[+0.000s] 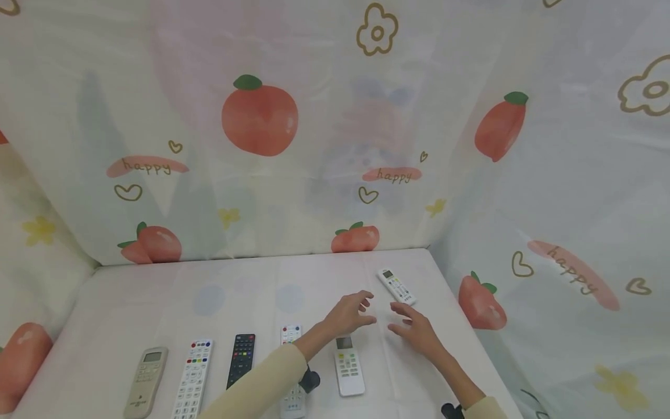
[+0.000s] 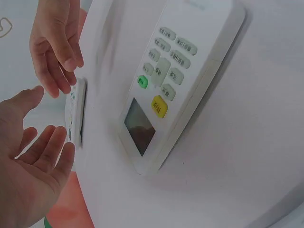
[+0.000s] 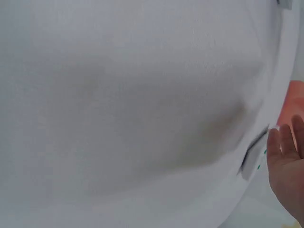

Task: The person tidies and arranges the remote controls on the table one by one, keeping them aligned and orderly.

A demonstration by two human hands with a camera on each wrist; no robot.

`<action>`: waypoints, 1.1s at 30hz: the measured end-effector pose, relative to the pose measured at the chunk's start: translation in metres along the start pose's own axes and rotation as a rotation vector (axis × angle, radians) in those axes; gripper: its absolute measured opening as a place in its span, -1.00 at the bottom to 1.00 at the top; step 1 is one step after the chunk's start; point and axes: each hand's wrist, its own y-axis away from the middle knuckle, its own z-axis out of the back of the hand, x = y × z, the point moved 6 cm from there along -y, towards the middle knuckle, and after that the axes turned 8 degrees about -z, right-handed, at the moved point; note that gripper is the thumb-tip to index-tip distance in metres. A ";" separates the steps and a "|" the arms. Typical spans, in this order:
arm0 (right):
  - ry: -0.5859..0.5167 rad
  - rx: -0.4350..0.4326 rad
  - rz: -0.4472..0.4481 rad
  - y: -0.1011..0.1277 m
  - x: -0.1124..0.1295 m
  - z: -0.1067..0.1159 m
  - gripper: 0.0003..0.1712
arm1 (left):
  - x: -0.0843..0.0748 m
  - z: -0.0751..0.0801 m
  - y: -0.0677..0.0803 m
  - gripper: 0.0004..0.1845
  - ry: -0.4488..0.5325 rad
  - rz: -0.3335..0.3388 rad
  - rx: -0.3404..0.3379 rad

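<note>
Both hands hover over the white tabletop with nothing in them. My left hand (image 1: 348, 314) has loosely bent fingers and is above the far end of a white remote control (image 1: 349, 369) with a small screen and a yellow button, seen close in the left wrist view. Facing it, my right hand (image 1: 416, 329) is just in front of another white remote (image 1: 396, 286), which lies slanted near the back right of the table. The right hand's fingers look relaxed in the right wrist view, with that remote partly hidden behind them.
Left of the hands, in a row, lie a beige remote (image 1: 145, 383), a white remote with coloured buttons (image 1: 192, 378), a black remote (image 1: 241, 358) and a further white remote (image 1: 291, 334), partly covered by the left forearm. Printed cloth walls (image 1: 314, 203) border the table.
</note>
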 end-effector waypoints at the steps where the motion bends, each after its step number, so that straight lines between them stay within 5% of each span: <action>1: -0.004 -0.008 -0.007 -0.002 -0.002 0.003 -0.42 | 0.001 0.001 -0.003 -0.43 0.003 0.000 -0.006; 22: 0.023 -0.007 -0.239 -0.031 -0.041 0.021 -0.14 | 0.008 -0.001 -0.056 -0.36 -0.104 0.053 0.071; 33: 0.038 -0.020 -0.268 -0.036 -0.041 0.025 -0.13 | 0.016 -0.001 -0.070 -0.31 -0.164 0.092 0.094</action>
